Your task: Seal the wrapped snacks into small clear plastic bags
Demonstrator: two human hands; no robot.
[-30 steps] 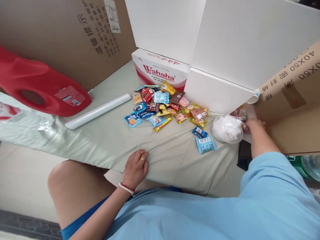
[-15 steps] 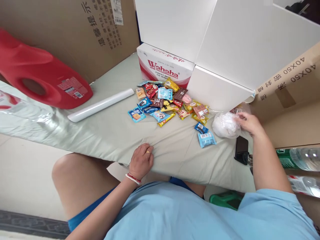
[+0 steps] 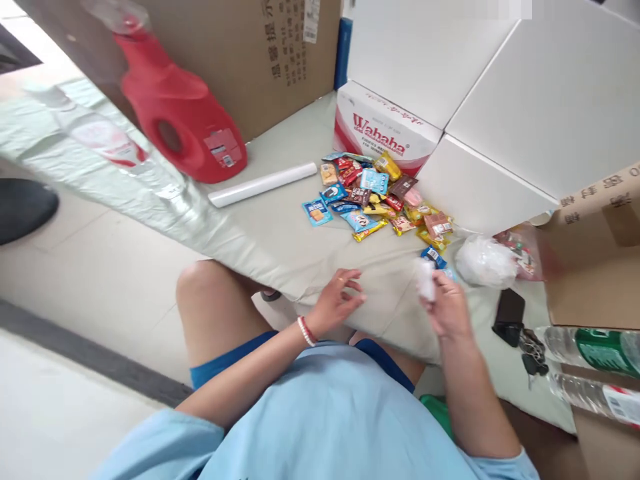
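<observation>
My right hand [image 3: 448, 303] pinches a small whitish piece of plastic [image 3: 427, 280], blurred by motion, above the cloth-covered table. My left hand [image 3: 337, 301] hovers at the table's front edge with its fingers apart and slightly curled, holding nothing. Beyond both hands lies a heap of wrapped snacks [image 3: 373, 190] in blue, red, yellow and brown packets. Beside my right hand, a blue packet [image 3: 434, 257] is partly exposed. To its right rest a crumpled bundle of clear plastic [image 3: 486, 261] and a clear bag with reddish contents [image 3: 523, 255].
A white roll [image 3: 263, 185] lies left of the snacks, near a red jug [image 3: 183, 113] and a clear bottle [image 3: 107, 140]. Behind stands a Wahaha box [image 3: 385, 130]. At right are a black case [image 3: 510, 313], keys [image 3: 533, 350], bottles [image 3: 600, 348] and a cardboard box [image 3: 595, 267].
My right hand has left the clear plastic bundle and moved left, bringing out the whitish piece. My left hand has lifted off the cloth and spread its fingers. The view has shifted left.
</observation>
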